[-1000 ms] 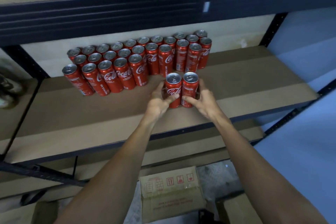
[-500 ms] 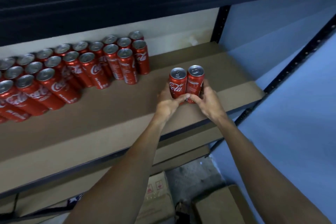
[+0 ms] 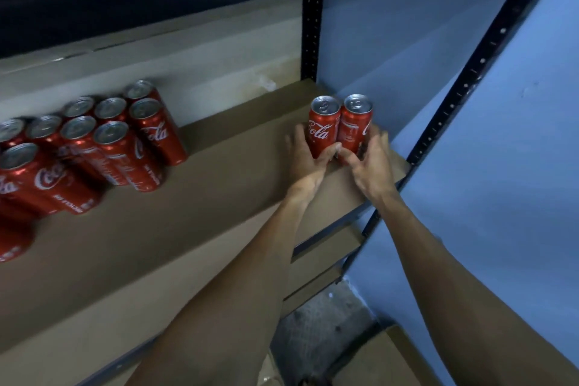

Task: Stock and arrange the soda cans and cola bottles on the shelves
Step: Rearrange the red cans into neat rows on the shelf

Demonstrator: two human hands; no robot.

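Risk: your left hand (image 3: 305, 157) and right hand (image 3: 372, 160) clasp two Coca-Cola cans (image 3: 324, 131) by the shelf (image 3: 238, 166) end; uneven release may tip one.

Two upright cans (image 3: 340, 125) stand touching side by side at the shelf's (image 3: 219, 185) right end. The can group (image 3: 94, 147) stands well apart, far left. A hand flanks each side of the pair.

cans (image 3: 340, 127): red, white script, silver tops | can group (image 3: 94, 147) at 9 o'clock: same red and silver | shelf (image 3: 219, 172): brown | posts (image 3: 312, 31): black | wall (image 3: 501, 166): blue
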